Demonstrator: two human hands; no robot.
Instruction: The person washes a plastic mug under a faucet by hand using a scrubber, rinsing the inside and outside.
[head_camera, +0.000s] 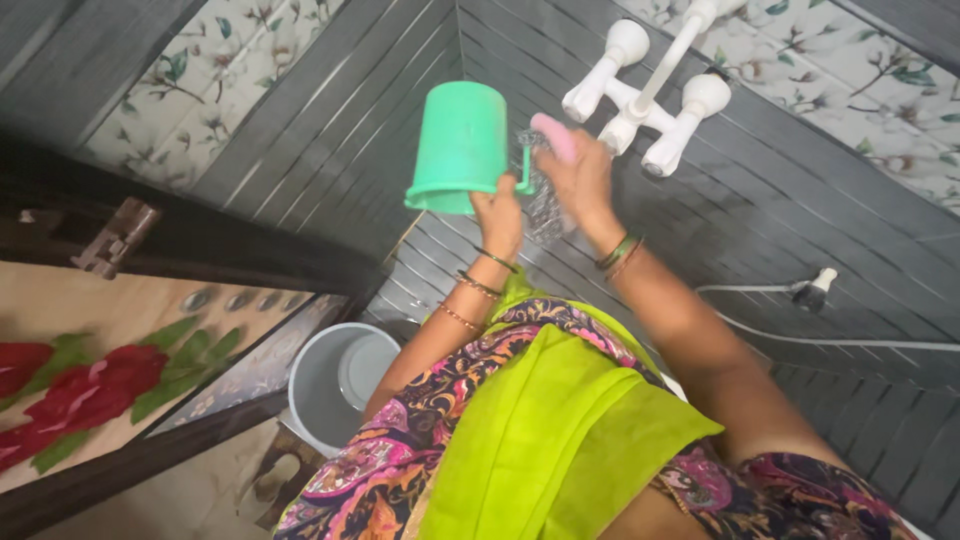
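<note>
Overhead, green mug (458, 145) gripped between both hands (545, 195).

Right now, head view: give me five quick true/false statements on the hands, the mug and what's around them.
1. The left hand holds a green plastic mug. True.
2. The mug is turned mouth up. False: it is tipped over, its mouth facing down toward the camera.
3. The right hand holds a pink item and a steel scrubber. True.
4. The white tap fitting is mounted on the wall right of the mug. True.
5. A red bucket stands on the floor. False: the bucket is grey.
</note>
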